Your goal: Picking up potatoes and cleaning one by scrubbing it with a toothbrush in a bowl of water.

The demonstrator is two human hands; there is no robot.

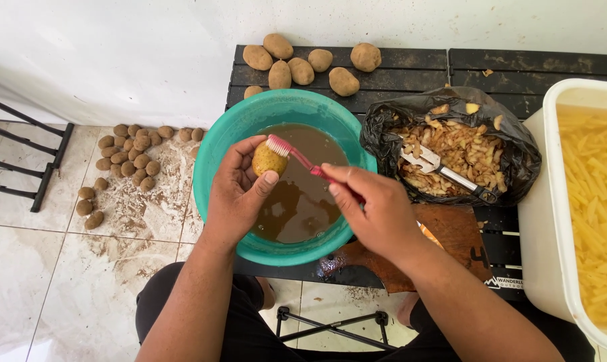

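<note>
My left hand (235, 191) grips a small wet yellow potato (266, 162) over a teal basin (217, 144) filled with muddy brown water. My right hand (374, 211) holds a red-handled toothbrush (296, 155), and its white bristle head rests on the top of the potato. Both hands hover above the basin, which stands on a low black slatted table (410, 67).
Several unwashed potatoes (310, 64) lie on the table behind the basin. A black bag of peelings (511, 144) holds a peeler (444, 171). A white tub (541, 221) of cut potato strips in water stands at right. More potatoes (126, 157) lie on the dirty tiled floor at left.
</note>
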